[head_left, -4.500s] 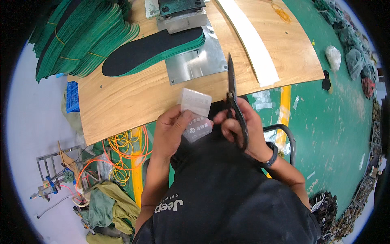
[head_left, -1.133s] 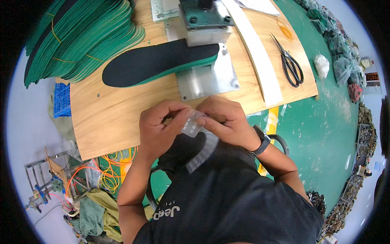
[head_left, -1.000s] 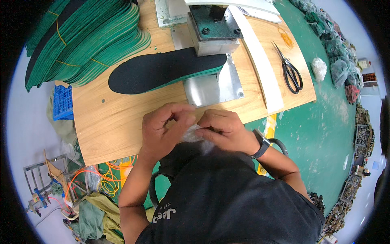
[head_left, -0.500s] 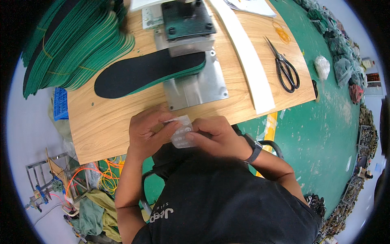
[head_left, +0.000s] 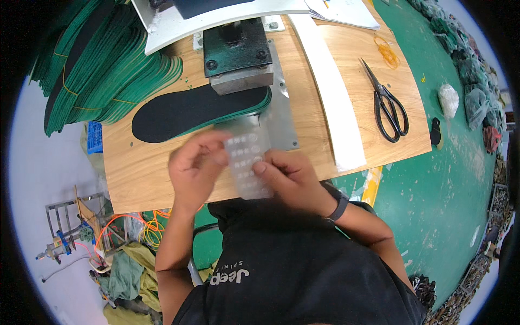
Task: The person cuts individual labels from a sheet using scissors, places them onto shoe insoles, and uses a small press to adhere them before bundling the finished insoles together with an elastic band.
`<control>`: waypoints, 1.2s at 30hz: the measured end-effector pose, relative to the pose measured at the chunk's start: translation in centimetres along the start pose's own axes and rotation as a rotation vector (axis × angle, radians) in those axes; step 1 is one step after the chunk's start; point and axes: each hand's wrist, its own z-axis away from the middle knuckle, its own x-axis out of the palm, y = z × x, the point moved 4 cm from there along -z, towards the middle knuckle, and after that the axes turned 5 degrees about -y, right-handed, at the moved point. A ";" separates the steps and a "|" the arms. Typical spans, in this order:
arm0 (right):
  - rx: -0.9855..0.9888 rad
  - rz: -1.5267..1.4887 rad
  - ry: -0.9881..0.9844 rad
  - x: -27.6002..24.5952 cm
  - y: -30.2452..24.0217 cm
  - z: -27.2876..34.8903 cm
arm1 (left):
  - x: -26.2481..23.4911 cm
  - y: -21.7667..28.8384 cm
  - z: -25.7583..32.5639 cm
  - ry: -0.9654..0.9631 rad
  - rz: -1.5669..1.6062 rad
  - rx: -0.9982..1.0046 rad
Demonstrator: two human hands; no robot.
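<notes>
My right hand (head_left: pixel 291 176) grips a translucent sheet of stickers (head_left: pixel 248 181) by its right edge, thumb on top. Rows of small white markings run across the sheet. By the sheet's upper left corner is my left hand (head_left: pixel 196 167). Its fingers are bent and smeared by motion, so whether they pinch anything does not show. Beyond the hands lies a short stack of black-topped green insoles (head_left: pixel 179 114), one end under the metal block (head_left: pixel 241 80) of a press. The press's metal base plate (head_left: pixel 280 122) is partly hidden by the insoles.
Bundles of green insoles (head_left: pixel 108 70) held with bands fill the table's far left. To the right are a white curved strip (head_left: pixel 330 97), black-handled scissors (head_left: pixel 385 103) and yellow rubber bands (head_left: pixel 386 53). Papers (head_left: pixel 346 12) lie at the back. The table edge is close before me.
The sticker sheet, bent between both hands before, is now flatter and more fully in view. My left fingers have moved up to its upper left corner. The whole view has shifted slightly.
</notes>
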 end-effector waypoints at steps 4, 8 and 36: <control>0.118 -0.040 0.104 -0.9 0.1 -2.4 | -4.2 0.4 -4.2 0.040 -0.337 0.177; 0.258 -0.215 0.207 -0.9 0.8 -4.6 | -5.8 1.2 -8.0 -0.160 -0.679 0.402; 0.329 -0.302 0.323 -1.9 1.8 -6.5 | -4.2 -1.9 -9.9 -0.400 -1.019 0.252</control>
